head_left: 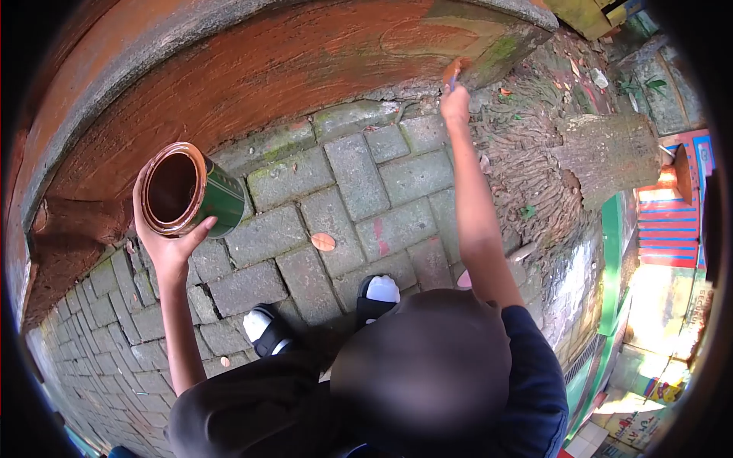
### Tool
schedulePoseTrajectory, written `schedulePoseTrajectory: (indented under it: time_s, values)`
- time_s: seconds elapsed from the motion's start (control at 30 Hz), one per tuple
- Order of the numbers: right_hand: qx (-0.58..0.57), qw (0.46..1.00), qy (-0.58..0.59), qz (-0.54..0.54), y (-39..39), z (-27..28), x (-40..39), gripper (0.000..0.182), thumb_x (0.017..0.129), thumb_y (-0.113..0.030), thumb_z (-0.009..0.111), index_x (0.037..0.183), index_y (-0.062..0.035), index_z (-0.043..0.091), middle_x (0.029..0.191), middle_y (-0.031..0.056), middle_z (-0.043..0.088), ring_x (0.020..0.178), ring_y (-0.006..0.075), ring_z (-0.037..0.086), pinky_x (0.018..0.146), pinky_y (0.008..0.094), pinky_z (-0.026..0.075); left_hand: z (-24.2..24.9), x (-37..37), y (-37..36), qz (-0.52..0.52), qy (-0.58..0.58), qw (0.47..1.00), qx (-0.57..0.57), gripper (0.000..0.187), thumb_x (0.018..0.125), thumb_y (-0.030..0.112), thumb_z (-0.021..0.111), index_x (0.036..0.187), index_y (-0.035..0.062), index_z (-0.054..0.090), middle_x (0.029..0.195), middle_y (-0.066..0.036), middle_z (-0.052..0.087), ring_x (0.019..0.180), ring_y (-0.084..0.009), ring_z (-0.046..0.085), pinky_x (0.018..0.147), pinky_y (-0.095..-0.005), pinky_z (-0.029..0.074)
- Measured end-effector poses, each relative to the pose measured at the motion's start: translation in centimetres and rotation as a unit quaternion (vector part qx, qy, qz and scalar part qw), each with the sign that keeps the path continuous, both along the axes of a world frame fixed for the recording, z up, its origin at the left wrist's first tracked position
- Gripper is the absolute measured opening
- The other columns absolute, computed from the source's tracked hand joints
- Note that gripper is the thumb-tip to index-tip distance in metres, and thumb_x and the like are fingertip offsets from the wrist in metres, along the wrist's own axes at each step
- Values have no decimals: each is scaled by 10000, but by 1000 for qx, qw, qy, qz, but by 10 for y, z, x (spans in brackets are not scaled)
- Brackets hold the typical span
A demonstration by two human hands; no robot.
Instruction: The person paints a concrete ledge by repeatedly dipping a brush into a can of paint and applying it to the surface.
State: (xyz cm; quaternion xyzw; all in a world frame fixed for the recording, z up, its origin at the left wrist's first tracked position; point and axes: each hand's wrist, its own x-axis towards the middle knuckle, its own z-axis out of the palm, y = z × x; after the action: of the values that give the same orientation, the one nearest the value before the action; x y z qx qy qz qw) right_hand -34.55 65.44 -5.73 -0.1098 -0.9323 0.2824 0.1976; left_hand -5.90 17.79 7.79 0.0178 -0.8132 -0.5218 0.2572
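Paint (171,189) could spill onto the paving (355,175) if the left hand (166,250), gripping the can (223,197), tips it while the right hand (456,105) grips the brush (454,74) by the wall (305,80).

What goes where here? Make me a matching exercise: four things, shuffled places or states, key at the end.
Column one:
1. Paint can
2. Brush
3. Loose leaf
4. Socks

Column two:
A. Lying on the pavers
B. White, in dark sandals
C. Held in the right hand, by the reddish wall
D. Open-topped, held in the left hand

Pairs: 1-D, 2-C, 3-A, 4-B
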Motion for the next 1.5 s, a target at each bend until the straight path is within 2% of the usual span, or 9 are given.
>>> schedulePoseTrajectory:
  time_s: [0.37, 0.53, 0.73, 0.83, 0.93, 1.0, 1.07, 1.27, 1.5]
  values:
    - [-147, 972, 6, 184, -223, -5, 106, 160, 947, -122, 555, 970, 33, 587, 809, 297, 625, 847, 491, 601, 686, 520, 465, -23, -18, 22, -25, 47, 996, 65, 1094, 500, 193, 941, 1396, -18, 350, 1333, -162, 511, 1236, -269, 527, 1084, -416, 413]
    - [-20, 926, -95, 366, -243, 19, 118, 234, 975, -219, 532, 965, 6, 596, 846, 277, 644, 825, 467, 624, 685, 534, 488, -23, -10, 16, -37, 35, 998, 38, 1104, 500, 212, 943, 1398, -22, 345, 1324, -167, 517, 1239, -270, 522, 1072, -411, 416]
    - [-16, 972, -109, 206, -148, 65, 72, 608, 895, -419, 662, 1240, 73, 567, 662, 207, 660, 616, 303, 689, 566, 423, 530, -22, 8, 5, -37, 22, 998, 50, 1104, 493, 212, 936, 1397, -27, 348, 1314, -169, 526, 1222, -278, 537, 1070, -410, 414]
    - [6, 982, -49, 182, -101, 77, 61, 443, 884, -441, 665, 895, 1, 692, 685, 246, 614, 651, 395, 643, 597, 470, 457, -25, 10, 4, -45, 5, 997, 64, 1087, 497, 213, 935, 1388, -23, 358, 1310, -164, 530, 1225, -273, 534, 1070, -410, 413]
    - [-57, 996, 0, 65, -41, 69, 54, 450, 924, -410, 630, 838, 28, 682, 569, 186, 529, 506, 269, 374, 523, 405, 383, -28, 10, 3, -46, -1, 998, 47, 1080, 502, 210, 935, 1386, -21, 359, 1308, -164, 531, 1227, -271, 532, 1070, -409, 413]
    - [-107, 992, 48, -40, -15, 78, 50, 469, 926, -398, 622, 797, 49, 675, 623, 232, 608, 614, 358, 643, 612, 467, 477, -29, 10, 6, -45, -1, 998, 50, 1077, 506, 206, 936, 1386, -19, 358, 1306, -167, 530, 1228, -273, 529, 1070, -410, 412]
    - [-47, 994, -16, -96, 9, 63, 25, 422, 937, -332, 607, 793, 60, 673, 705, 282, 637, 779, 446, 664, 689, 518, 494, -29, 8, 10, -43, 2, 998, 55, 1085, 511, 208, 939, 1392, -19, 347, 1311, -169, 526, 1227, -276, 529, 1070, -411, 412]
    - [57, 998, 27, -14, -97, 50, 59, 347, 931, -226, 601, 792, 85, 664, 737, 317, 626, 785, 492, 629, 699, 535, 487, -35, -2, 23, -41, 35, 998, 18, 1070, 540, 214, 939, 1394, -10, 334, 1352, -165, 480, 1259, -278, 500, 1076, -412, 399]
    - [-8, 994, -28, 107, -186, 50, 99, 349, 949, -210, 582, 780, 86, 655, 712, 305, 625, 709, 459, 644, 606, 521, 471, -54, -1, 14, -65, 92, 994, -19, 1074, 558, 198, 933, 1414, 8, 314, 1392, -168, 459, 1287, -280, 481, 1095, -410, 383]
